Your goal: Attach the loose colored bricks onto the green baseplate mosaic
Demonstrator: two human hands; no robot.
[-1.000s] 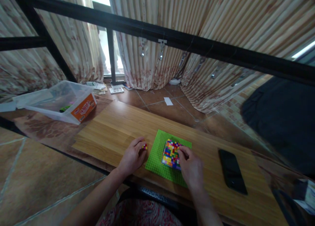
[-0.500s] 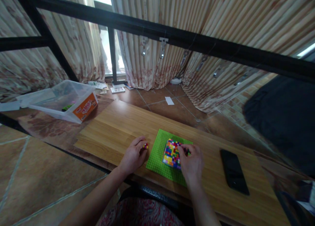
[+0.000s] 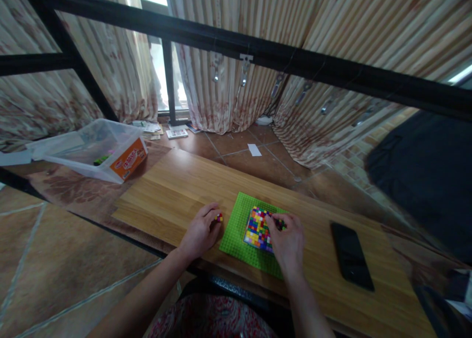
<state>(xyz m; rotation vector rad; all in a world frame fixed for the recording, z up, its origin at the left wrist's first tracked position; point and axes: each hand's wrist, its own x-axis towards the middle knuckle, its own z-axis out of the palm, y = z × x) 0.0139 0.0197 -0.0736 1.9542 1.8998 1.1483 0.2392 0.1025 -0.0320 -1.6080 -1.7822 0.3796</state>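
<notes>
A green studded baseplate [image 3: 233, 230] lies on the wooden board [image 3: 184, 181]. On it sits a block of small multicoloured bricks [image 3: 257, 229], its right part hidden under my right hand [image 3: 287, 239]. The fingers of that hand are closed at the block's upper right; whatever they pinch is too small and covered to name. Left of the baseplate, my left hand [image 3: 201, 232] rests near the board, fingers closed on a small cluster of coloured bricks [image 3: 219, 217] in red, yellow and other colours.
A black phone [image 3: 352, 256] lies on the board at the right. At the far left stands a clear plastic bin [image 3: 84, 166] with an orange label and something green inside. A black metal rail [image 3: 228, 43] crosses in front of the curtains [image 3: 239, 102].
The left hand's brick cluster shows slightly different sides, as if turned a little. Both hands otherwise stay nearly in place.
</notes>
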